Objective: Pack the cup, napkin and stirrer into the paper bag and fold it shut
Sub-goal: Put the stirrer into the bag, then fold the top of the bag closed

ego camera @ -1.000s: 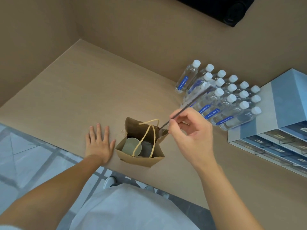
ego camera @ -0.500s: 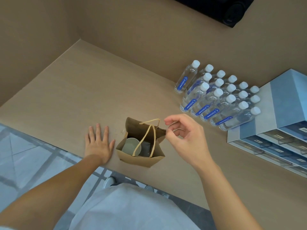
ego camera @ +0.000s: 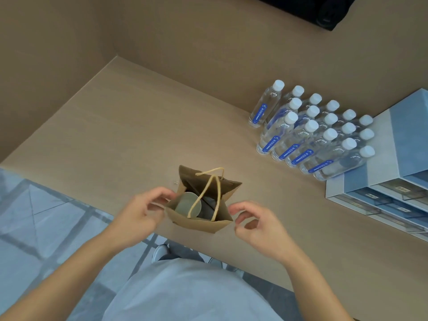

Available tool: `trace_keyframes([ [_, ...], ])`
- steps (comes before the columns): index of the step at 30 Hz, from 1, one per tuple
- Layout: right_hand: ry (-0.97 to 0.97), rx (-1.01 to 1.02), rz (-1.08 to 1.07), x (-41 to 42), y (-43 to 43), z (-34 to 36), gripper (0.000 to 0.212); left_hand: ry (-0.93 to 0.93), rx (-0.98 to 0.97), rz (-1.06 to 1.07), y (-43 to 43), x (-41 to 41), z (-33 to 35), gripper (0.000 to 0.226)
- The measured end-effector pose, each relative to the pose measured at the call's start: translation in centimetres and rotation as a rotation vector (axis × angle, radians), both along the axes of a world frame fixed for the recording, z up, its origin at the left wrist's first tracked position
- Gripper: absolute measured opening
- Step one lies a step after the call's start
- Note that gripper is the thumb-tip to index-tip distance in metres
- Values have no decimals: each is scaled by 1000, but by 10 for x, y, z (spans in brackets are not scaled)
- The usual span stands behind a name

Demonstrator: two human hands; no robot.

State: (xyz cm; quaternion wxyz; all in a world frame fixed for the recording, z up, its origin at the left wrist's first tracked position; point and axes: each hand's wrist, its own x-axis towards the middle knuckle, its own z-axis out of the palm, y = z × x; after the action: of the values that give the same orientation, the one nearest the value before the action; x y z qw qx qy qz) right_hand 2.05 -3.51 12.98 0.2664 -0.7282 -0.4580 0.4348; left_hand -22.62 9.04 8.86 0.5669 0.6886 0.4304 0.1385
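A brown paper bag (ego camera: pixel 199 224) with cream rope handles (ego camera: pixel 209 193) stands open near the table's front edge. Inside it a pale green cup (ego camera: pixel 188 204) sits at the left, with a dark shape beside it that I cannot make out. The stirrer and napkin are not visible. My left hand (ego camera: pixel 143 209) is at the bag's left side, fingertips touching its top rim. My right hand (ego camera: pixel 254 220) is at the bag's right corner, thumb and forefinger curled close to the rim; contact is unclear.
Several clear water bottles (ego camera: pixel 308 133) with white caps stand in rows at the back right. A blue and white drawer box (ego camera: pixel 393 172) sits right of them. The beige table (ego camera: pixel 115 126) ends at a wall behind and on the left.
The stirrer left my right hand and is out of sight. My left hand lifted off the table to the bag's left rim. My right hand dropped to the bag's right corner.
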Motion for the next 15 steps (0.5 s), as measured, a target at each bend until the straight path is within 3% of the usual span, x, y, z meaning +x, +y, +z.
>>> trace_keyframes([
  [4,-4,-4,31,-21,16,-14,45,-13,30,-142,-10,15,-2,65],
  [10,-181,196,-69,-12,12,-21,50,-36,242,-67,8,12,-4,46],
  [15,-80,318,-315,-16,6,-41,46,-182,141,104,15,19,-9,43],
])
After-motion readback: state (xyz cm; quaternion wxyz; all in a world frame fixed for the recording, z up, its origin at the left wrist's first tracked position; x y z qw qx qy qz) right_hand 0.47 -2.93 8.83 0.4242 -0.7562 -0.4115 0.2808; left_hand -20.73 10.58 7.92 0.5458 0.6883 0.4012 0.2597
